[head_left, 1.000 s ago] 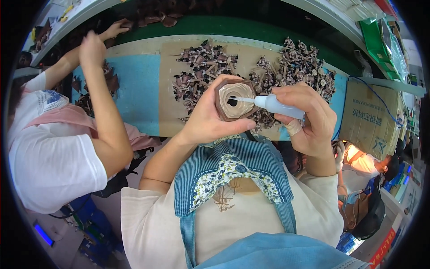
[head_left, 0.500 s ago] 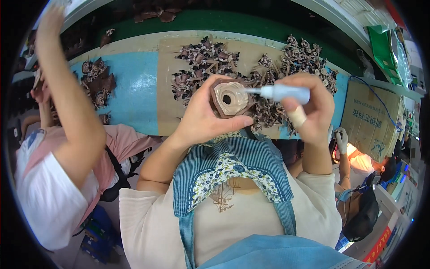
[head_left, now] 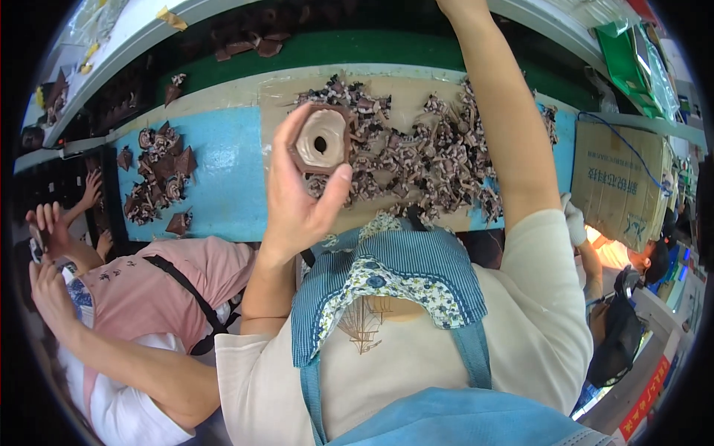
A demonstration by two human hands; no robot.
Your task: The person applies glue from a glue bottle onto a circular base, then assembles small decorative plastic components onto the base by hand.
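Observation:
My left hand is closed around a brown, roughly hexagonal hollow piece, thumb along its lower right edge and fingers on its left side. Its open side faces up, showing a pale tan inside with a dark oval hole. My right arm stretches up and away over the table to the top edge of the picture. Only the heel of my right hand shows there; its fingers are cut off, so whatever they hold is hidden. Beneath and beyond lies a heap of small brown, pink and black figure pieces.
A smaller cluster of brown pieces lies on the blue mat at left. A green strip and a shelf edge run behind. At left, a co-worker in a pink apron handles something small. A cardboard box stands at right.
The pale squeeze bottle with a thin nozzle has left view as my right hand moved up and away. My left hand shifted left with the brown piece. The co-worker's raised arm came down.

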